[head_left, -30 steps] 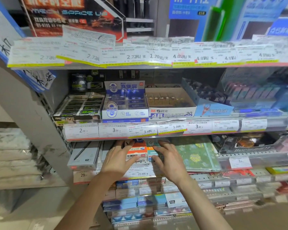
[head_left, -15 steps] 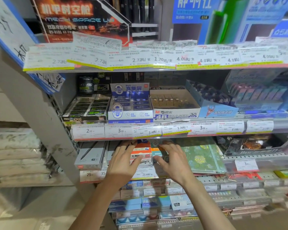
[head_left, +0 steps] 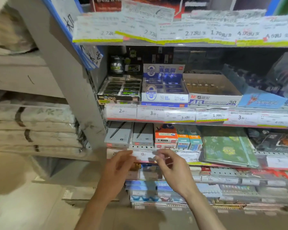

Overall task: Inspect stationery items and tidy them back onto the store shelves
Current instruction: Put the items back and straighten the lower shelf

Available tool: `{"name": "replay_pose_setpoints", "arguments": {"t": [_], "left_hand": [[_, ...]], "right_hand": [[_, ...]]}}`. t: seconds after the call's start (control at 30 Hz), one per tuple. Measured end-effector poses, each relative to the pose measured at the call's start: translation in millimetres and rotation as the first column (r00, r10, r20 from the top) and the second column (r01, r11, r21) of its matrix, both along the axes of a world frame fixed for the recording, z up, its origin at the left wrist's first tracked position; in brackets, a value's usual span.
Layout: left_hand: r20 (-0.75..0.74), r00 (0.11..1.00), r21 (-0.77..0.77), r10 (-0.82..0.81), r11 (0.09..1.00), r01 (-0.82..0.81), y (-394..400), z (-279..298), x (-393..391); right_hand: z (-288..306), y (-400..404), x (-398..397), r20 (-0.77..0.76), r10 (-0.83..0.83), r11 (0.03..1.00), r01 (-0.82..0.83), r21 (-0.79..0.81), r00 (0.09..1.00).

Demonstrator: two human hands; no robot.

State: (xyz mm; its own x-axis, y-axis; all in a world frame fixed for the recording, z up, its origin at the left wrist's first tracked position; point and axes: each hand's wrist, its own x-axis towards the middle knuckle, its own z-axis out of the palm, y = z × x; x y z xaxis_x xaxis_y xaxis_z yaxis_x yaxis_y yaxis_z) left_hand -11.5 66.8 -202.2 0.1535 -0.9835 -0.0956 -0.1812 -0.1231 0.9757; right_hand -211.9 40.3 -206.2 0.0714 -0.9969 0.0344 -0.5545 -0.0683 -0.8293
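Observation:
An orange and white box (head_left: pixel 165 136) stands on the third shelf down, between two grey pen boxes (head_left: pixel 129 136) on its left and teal boxes (head_left: pixel 189 138) on its right. My left hand (head_left: pixel 116 166) and my right hand (head_left: pixel 171 165) hover in front of the shelf's price strip (head_left: pixel 143 154), below those boxes. Both hands are blurred, fingers loosely curled and apart, with nothing in them. Neither hand touches a box.
A green floral notebook (head_left: pixel 226 146) lies right of the teal boxes. The shelf above carries a blue and white eraser box (head_left: pixel 164 87) and a 4B eraser carton (head_left: pixel 213 92). A grey shelf upright (head_left: pixel 68 80) stands at the left, bundled white packs (head_left: pixel 32 128) beyond it.
Both hands have drawn back out of the shelf, off the orange and teal boxes, and now hang lower in front of the price strip. The camera has shifted left and closer.

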Motion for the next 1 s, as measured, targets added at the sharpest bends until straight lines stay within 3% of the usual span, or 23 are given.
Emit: {"name": "replay_pose_setpoints", "arguments": {"t": [0.27,0.47,0.7,1.0], "left_hand": [[-0.178,0.942,0.100,0.284,0.958,-0.270,-5.6,-3.7,63.2],[-0.185,0.950,0.099,0.251,0.967,-0.237,-31.0,-0.1,73.3],[-0.252,0.929,0.179,0.270,0.957,-0.229,-48.8,1.5,69.2],[-0.228,0.934,0.108,0.275,0.960,-0.257,-45.4,7.4,65.0]], "right_hand": [[2.8,-5.9,58.6,0.246,-0.078,0.979,0.029,0.200,0.966],[20.6,-22.5,91.2,0.565,-0.304,0.903,0.043,0.428,0.767],[25.5,-28.4,108.3,0.600,-0.388,0.851,0.023,0.524,0.700],[25.5,-26.6,115.5,0.630,-0.355,0.883,0.026,0.469,0.691]]}}
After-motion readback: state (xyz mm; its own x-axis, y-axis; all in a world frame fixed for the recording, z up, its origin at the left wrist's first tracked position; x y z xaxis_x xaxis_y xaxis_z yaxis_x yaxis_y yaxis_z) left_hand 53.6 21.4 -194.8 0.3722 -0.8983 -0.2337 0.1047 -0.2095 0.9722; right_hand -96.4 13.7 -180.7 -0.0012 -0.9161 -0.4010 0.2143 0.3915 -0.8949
